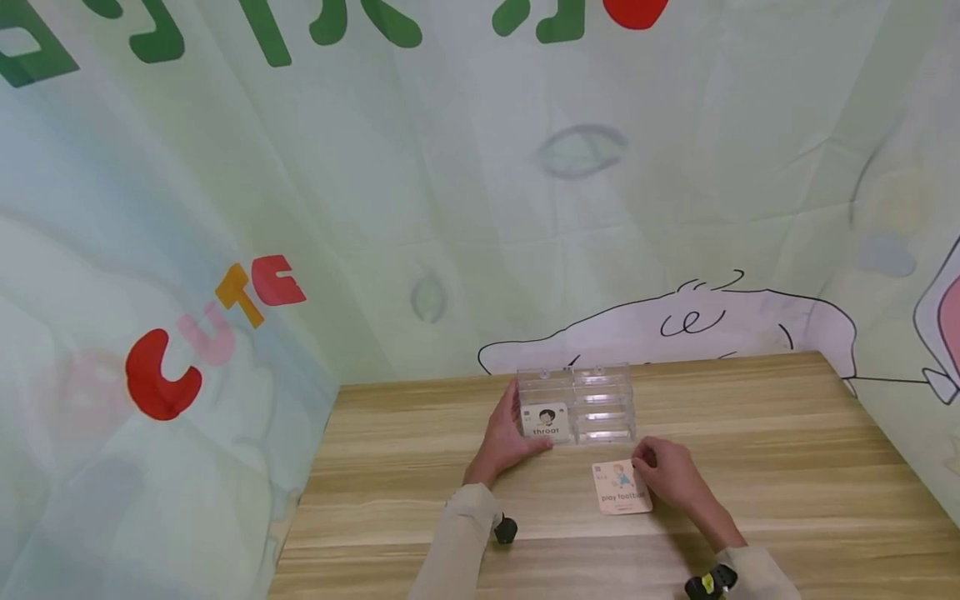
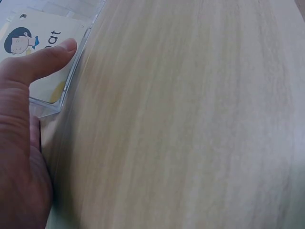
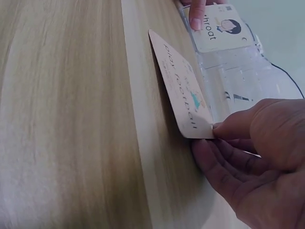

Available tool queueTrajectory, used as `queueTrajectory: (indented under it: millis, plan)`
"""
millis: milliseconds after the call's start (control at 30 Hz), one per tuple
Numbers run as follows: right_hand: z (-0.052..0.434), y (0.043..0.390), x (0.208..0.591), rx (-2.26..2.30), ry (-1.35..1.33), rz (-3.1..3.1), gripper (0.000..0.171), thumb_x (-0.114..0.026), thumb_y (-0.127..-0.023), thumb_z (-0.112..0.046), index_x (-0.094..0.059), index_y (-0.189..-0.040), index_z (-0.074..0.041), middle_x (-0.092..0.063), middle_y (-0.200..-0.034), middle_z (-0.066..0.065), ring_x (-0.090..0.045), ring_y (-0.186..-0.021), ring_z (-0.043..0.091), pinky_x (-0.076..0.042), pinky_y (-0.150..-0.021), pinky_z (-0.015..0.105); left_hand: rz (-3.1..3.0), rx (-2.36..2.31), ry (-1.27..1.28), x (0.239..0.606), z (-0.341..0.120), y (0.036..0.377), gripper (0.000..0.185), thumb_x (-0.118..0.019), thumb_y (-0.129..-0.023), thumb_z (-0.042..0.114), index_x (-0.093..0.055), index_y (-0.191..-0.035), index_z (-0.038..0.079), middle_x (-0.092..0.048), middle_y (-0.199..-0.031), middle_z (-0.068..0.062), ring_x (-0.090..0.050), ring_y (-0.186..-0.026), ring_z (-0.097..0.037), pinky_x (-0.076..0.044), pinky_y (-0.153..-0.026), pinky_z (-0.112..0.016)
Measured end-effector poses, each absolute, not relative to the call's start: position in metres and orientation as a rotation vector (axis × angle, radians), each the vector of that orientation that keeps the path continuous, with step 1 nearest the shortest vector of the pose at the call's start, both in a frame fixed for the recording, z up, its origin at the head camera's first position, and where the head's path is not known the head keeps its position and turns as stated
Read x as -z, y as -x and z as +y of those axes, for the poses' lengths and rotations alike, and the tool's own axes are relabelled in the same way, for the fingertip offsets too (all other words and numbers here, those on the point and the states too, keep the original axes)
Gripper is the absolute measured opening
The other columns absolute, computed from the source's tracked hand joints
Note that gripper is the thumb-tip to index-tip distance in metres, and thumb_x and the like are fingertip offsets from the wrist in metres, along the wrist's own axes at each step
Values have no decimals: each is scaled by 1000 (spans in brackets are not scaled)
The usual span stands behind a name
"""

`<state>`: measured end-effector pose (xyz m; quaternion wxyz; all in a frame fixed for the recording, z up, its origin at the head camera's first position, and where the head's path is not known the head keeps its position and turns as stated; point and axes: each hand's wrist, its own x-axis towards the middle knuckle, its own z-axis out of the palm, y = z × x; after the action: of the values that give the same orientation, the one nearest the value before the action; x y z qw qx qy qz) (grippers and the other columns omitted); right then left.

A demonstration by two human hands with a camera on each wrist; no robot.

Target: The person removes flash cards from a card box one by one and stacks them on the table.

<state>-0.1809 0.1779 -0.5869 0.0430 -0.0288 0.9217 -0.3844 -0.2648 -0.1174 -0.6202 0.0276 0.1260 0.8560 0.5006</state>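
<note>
Lettering reads "throat" on the card [image 1: 547,419] in the clear box [image 1: 576,406], lower centre; left hand [image 1: 506,440] presses it, seemingly flat-fingered. Right hand [image 1: 671,475] pinches the "play football" card [image 1: 622,487], tilted off the table [image 1: 750,467].

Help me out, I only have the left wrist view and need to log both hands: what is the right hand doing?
Observer: The right hand pinches a corner of a "play football" card, lifting one edge off the wooden table.
Operator: Where is that card relative to the clear box?
Observer: Just in front of the clear box, toward the person.
Operator: Does the card under my thumb show a whole word?
Observer: Yes, the card in the box reads "throat"; the left hand rests against that box.
</note>
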Motion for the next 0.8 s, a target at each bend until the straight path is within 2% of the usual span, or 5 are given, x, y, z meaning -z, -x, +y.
queueTrajectory:
  millis: [600,800]
  plan:
    - [176,179,583,1065,52,2816,9,-72,-93,-1,-64,-89,-4,-57,-79,3,-53,-72,19,-46,-57,27,2630,-1550,-398,617,-116,264,132,-98,-71,29,-10,-167,13,-29,-167,-13,-38,-149,-29,-34,-122,-36]
    - [178,180,588,1094,54,2811,10,-72,-93,-2,-64,-88,-6,-56,-78,3,-53,-72,18,-45,-56,26,2630,-1544,-367,616,-116,263,131,-98,-71,29,-11,-168,16,-30,-167,-11,-39,-148,-27,-34,-121,-35]
